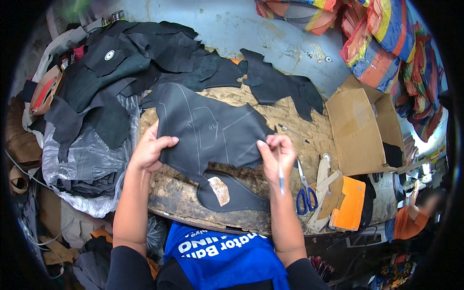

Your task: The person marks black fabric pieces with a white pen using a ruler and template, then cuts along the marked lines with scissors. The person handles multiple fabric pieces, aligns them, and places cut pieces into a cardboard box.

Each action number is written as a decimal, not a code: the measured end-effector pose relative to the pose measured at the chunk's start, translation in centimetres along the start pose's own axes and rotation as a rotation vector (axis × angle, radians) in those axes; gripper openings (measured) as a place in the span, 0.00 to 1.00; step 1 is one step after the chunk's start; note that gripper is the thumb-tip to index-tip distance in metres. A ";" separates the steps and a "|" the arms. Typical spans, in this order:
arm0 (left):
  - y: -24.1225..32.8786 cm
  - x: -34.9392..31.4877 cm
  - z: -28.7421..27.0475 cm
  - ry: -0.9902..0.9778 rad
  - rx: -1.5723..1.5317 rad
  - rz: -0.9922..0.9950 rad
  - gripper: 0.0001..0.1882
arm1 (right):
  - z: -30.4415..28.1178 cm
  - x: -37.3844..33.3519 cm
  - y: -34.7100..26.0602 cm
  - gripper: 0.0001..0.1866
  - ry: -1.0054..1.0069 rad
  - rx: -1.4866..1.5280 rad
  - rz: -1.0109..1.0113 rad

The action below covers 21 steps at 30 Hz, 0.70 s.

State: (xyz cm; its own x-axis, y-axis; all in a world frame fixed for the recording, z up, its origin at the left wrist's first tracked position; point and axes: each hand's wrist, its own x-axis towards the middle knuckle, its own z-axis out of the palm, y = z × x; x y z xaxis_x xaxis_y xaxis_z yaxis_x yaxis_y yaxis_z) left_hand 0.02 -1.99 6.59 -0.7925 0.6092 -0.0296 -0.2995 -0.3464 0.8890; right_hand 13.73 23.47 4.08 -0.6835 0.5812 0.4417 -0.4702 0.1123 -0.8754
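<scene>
A black leather piece (193, 125) with pale drawn outlines is stretched between my two hands above the worn wooden table (169, 198). My left hand (153, 149) pinches its left edge, thumb on top. At its right edge, my right hand (279, 153) grips the leather and also keeps a pen (281, 178) among its fingers, pointing down. Beneath, partly covered by the held leather, lies another dark piece (241, 194) with a whitish, worn patch (219, 191). A second pen (294, 134) rests on the wood beyond my right hand.
Blue-handled scissors (305, 195), tan pattern strips (323, 186) and an orange card (349, 203) lie to the right. Behind them stands a cardboard box (355, 135). Black leather scraps (140, 48) are heaped far left, above a plastic bag (87, 159). Another person (411, 220) is at far right.
</scene>
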 end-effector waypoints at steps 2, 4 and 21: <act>0.1 -0.8 0.9 0.010 -0.006 -0.027 0.30 | -0.3 -0.7 -2.1 0.15 0.023 0.035 -0.035; -0.1 -1.5 1.5 -0.016 -0.066 -0.053 0.30 | -0.6 -1.5 -3.4 0.15 0.035 0.029 -0.036; -3.9 -0.8 -4.2 0.127 -0.095 -0.160 0.30 | 2.3 -9.3 -1.3 0.23 -0.446 -1.007 0.018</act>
State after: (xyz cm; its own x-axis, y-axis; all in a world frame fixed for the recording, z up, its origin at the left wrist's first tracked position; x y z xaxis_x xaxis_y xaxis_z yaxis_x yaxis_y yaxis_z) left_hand -0.44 -4.12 1.24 -0.7899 0.5688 -0.2292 -0.4704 -0.3222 0.8215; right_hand 19.44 16.07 1.54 -0.9213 0.2686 0.2811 0.0735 0.8303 -0.5524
